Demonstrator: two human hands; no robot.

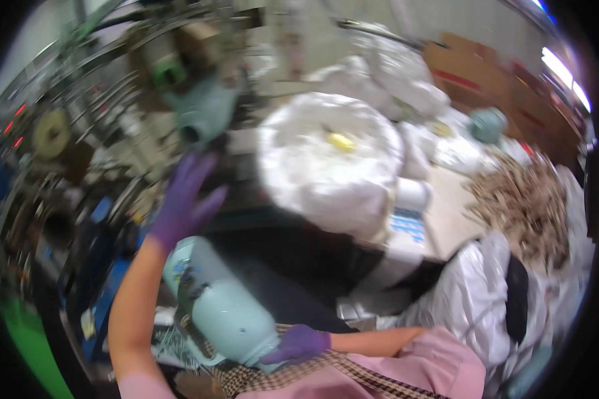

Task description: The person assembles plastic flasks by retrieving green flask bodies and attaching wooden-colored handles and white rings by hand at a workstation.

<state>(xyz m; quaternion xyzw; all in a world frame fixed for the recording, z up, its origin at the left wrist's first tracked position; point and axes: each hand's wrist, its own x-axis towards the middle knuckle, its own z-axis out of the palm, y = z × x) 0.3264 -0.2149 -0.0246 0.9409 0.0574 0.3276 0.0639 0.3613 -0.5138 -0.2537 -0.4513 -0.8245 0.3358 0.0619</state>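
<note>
My left hand (185, 199), in a purple glove, reaches forward with its fingers spread and holds nothing. Just past its fingertips is a pale teal plastic piece (206, 110) with a round dark opening, blurred. Against my checked apron, a glossy pale teal plastic housing (236, 322), long and rounded, lies slantwise. My right hand (298, 342), also gloved in purple, grips its near lower end, with some of the fingers hidden. A small multicoloured pattern marks the housing's upper part, close below my left wrist.
Ahead stands a round container lined with white plastic (279, 153), a small yellow item inside. To the right are brown paper strips (522, 206), a white plastic bag (469, 292) and cardboard boxes (472, 73). Blurred machinery and clutter (60, 226) fill the left side.
</note>
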